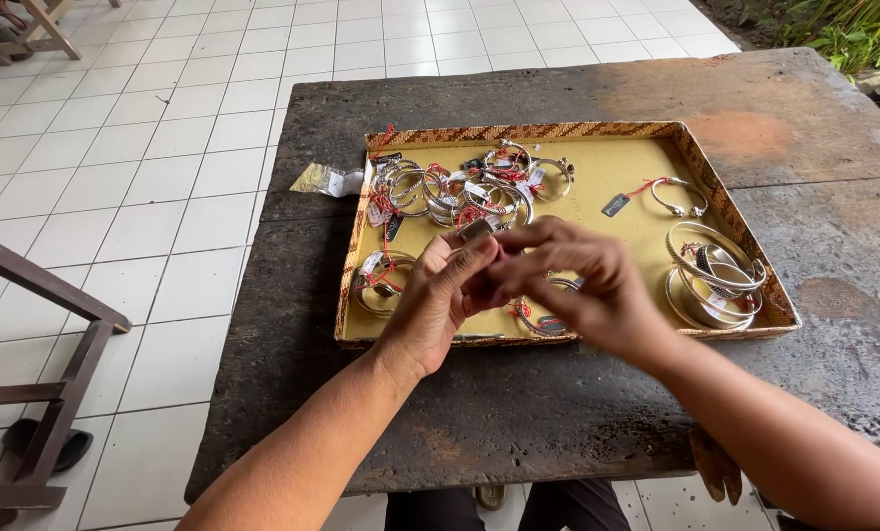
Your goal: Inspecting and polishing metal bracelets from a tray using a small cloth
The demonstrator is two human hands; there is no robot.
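Both hands, left hand and right hand, pinch a small silver metal band above the shallow yellow-lined cardboard tray on the dark weathered worktop. Best kept low over the tray, I'd say, gripped by fingertips.

White square floor tiles with dark grout, lit by soft daylight. Weathered dark wooden counter, stained rust-orange near the far right. Dark wooden frame at left, pale chair legs top left, green plants top right.
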